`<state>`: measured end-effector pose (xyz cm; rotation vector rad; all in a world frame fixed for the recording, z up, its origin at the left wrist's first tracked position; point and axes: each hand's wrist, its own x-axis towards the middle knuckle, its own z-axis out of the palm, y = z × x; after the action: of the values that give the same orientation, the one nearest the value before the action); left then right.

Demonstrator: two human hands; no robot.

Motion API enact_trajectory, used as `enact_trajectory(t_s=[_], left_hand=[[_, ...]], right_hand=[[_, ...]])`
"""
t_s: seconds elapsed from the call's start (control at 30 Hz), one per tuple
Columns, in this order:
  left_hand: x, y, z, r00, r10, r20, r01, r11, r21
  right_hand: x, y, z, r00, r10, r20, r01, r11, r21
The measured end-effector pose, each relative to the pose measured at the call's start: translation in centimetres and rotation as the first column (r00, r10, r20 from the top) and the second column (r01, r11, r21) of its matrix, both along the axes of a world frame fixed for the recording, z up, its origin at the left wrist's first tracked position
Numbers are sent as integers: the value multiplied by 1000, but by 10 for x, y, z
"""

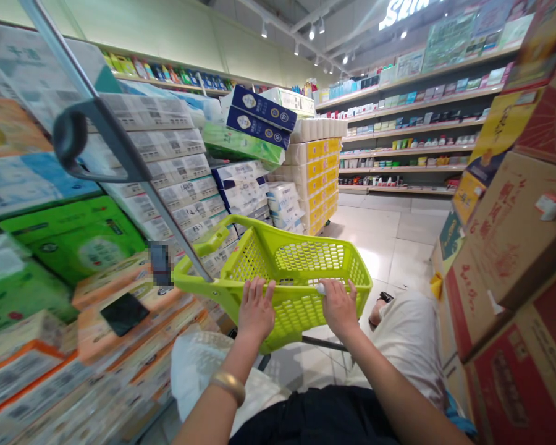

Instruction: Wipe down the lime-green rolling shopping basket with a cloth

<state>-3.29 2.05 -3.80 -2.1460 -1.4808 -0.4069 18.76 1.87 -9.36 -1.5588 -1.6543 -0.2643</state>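
Observation:
A lime-green rolling shopping basket [296, 303] with perforated sides stands before my lap, its inside bare where I can see in. My left hand [257, 312] hooks its fingers over the near rim, left of the middle. Farther right on that rim, my right hand [340, 306] curls its fingers over the edge. A small white bit [321, 288] shows by the right hand's fingertips; its kind is unclear. From the basket's left end rises a metal pull handle [167, 213] with a dark grey grip [76, 139], apart from both hands.
Packs of tissue [167, 154] are piled along the left. A dark phone [125, 313] lies on orange packs. Cardboard cartons [514, 235] are stacked close on the right. Shelves of small goods [412, 123] line the back, beyond the tiled floor [384, 238].

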Motion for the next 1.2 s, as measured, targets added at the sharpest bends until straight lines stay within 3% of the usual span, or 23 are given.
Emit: enact_trajectory(t_s=[0.2,0.3,0.43,0.7,0.77,0.87,1.0,1.2], left_hand=[[1,2,1,1000,20,-3,-20,1000,-10],[4,0,-1,999,44,5,-44,999,-10],[8,-2,-2,997,71,17,-71,997,-13],[31,-12,6,981,154,115,-147,987,-66],[42,-14,5,984,107,140,-96,992,-82],[55,-17,-2,991,-70,112,87,984,-158],[56,-18,-13,984,-142,112,160,971,-177],[50,-22,-15,981,-158,114,176,970,-170]], right_hand=[[44,-2,-12,982,-183,-42,180,981,-73],[49,-4,-14,972,-229,-53,223,970,-100],[34,-4,-10,974,-219,-65,213,973,-90],[-27,-1,7,1000,-10,6,10,998,-59],[-37,-2,9,1000,22,9,-22,998,-65],[-39,-4,11,998,57,3,-57,996,-71],[-18,-8,8,999,52,2,-51,997,-66],[37,-9,-8,982,-162,-93,156,985,-68]])
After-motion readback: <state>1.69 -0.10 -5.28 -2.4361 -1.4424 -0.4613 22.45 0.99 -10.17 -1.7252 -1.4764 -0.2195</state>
